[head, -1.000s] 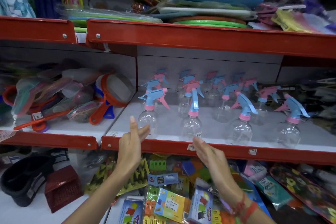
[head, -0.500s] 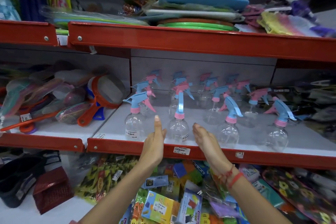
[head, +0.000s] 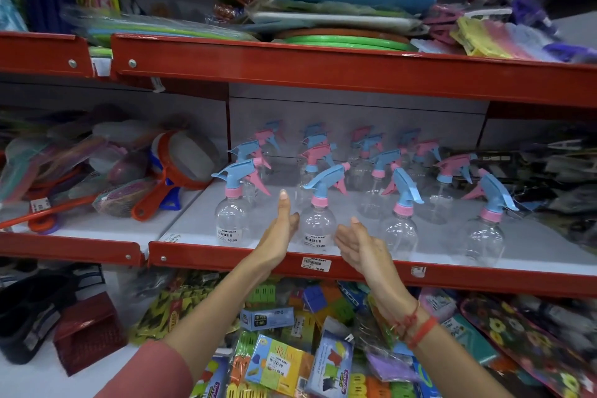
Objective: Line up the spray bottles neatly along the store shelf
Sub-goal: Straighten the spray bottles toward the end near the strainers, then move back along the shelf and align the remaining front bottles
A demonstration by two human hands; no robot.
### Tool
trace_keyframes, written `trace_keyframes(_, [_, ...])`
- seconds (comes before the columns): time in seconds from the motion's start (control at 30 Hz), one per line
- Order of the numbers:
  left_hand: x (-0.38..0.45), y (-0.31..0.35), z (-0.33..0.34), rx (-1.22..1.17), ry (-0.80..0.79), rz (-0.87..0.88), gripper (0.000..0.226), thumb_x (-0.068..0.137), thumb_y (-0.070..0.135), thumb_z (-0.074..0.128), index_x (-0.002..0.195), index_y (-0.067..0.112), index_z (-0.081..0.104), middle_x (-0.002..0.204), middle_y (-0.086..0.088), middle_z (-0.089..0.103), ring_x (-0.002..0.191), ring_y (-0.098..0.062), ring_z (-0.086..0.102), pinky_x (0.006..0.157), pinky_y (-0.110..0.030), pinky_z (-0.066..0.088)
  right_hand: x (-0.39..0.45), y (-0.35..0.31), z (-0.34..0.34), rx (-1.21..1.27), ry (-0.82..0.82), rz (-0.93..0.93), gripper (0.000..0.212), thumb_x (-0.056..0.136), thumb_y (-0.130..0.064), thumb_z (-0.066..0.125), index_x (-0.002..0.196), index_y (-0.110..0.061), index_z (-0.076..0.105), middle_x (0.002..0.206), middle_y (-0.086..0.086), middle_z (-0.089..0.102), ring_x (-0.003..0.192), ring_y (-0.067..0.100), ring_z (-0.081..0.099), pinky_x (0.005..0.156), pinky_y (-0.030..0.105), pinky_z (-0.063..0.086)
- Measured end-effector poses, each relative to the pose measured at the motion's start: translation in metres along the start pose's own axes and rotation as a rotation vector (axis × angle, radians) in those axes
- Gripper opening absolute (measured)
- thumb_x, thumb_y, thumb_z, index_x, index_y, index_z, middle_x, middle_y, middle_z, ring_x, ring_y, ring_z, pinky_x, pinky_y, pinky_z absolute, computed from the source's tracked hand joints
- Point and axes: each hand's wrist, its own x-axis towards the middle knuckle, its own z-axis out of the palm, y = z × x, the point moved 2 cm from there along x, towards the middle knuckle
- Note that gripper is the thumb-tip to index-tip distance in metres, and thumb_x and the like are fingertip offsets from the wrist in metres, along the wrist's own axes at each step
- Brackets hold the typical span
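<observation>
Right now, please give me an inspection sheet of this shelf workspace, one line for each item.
Surface: white shelf with a red front edge, price tag stuck on it.
Job's things: clear spray bottles in rows; four at the front, the second front bottle between the hands, nozzles facing different ways.
Clutter: strainers on the neighbouring shelf; packets below.
Grippers: left hand and right hand open, fingers straight, holding nothing.
Cables: nothing seen.
Surroundings: upper shelf piled with flat goods.
</observation>
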Motion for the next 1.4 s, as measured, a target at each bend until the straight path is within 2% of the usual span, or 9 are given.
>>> trace_keyframes(0.13, [-0.001, -0.005, -0.003, 0.021, 0.026, 0.008, 0.125, 0.055, 0.093, 0.002, 0.148, 0.014, 0.028, 0.156, -0.004, 0.029, 0.143, -0.018, 0.029, 0.119, -0.043, 0.013, 0.008, -0.002, -0.002, -0.028, 0.024, -0.005, 0.056, 0.097, -0.043, 0.036, 0.134, -0.003, 0.049, 0.142, 0.012, 0.052, 0.128, 0.019, 0.052, 0.109, 0.03, 0.037])
trace_keyframes(0.23, [-0.003, -0.01, -0.006, 0.013, 0.032, 0.0, 0.119, 0.059, 0.088, 0.002, 0.146, 0.011, 0.032, 0.153, -0.007, 0.034, 0.14, -0.018, 0.034, 0.119, -0.042, 0.014, 0.013, -0.002, 0.001, -0.032, -0.025, 0.0, 0.057, 0.097, -0.042, 0.035, 0.138, -0.003, 0.043, 0.147, 0.011, 0.045, 0.133, 0.018, 0.047, 0.109, 0.027, 0.033])
trace_keyframes(0.33, [-0.005, -0.011, -0.008, -0.01, 0.01, -0.006, 0.118, 0.061, 0.086, 0.004, 0.142, 0.007, 0.038, 0.149, -0.012, 0.041, 0.136, -0.02, 0.042, 0.118, -0.04, 0.017, 0.009, -0.002, 0.004, -0.03, -0.049, -0.003, 0.057, 0.097, -0.042, 0.034, 0.137, -0.003, 0.044, 0.145, 0.011, 0.047, 0.132, 0.017, 0.048, 0.108, 0.025, 0.033])
trace_keyframes(0.53, [-0.002, -0.013, -0.01, 0.018, 0.013, -0.002, 0.122, 0.057, 0.089, 0.004, 0.142, 0.008, 0.039, 0.149, -0.011, 0.042, 0.134, -0.02, 0.045, 0.118, -0.042, 0.018, 0.007, 0.0, 0.004, -0.051, -0.031, -0.013, 0.059, 0.097, -0.046, 0.032, 0.136, -0.004, 0.047, 0.142, 0.01, 0.051, 0.129, 0.016, 0.051, 0.107, 0.024, 0.034])
trace_keyframes(0.97, [-0.002, -0.013, -0.01, 0.064, -0.05, 0.004, 0.114, 0.065, 0.084, 0.002, 0.146, 0.01, 0.031, 0.154, -0.009, 0.033, 0.139, -0.018, 0.036, 0.118, -0.039, 0.015, 0.003, 0.002, 0.007, -0.047, 0.016, -0.04, 0.058, 0.096, -0.046, 0.036, 0.13, -0.002, 0.053, 0.136, 0.011, 0.057, 0.122, 0.017, 0.057, 0.1, 0.022, 0.038])
trace_keyframes(1.4, [0.011, -0.013, -0.008, 0.147, -0.099, 0.048, 0.115, 0.061, 0.09, -0.002, 0.149, 0.02, 0.019, 0.158, -0.003, 0.02, 0.144, -0.017, 0.024, 0.118, -0.039, 0.006, 0.011, 0.004, 0.013, -0.066, 0.072, -0.064, 0.057, 0.096, -0.046, 0.037, 0.128, -0.002, 0.055, 0.133, 0.012, 0.059, 0.118, 0.017, 0.059, 0.105, 0.028, 0.04])
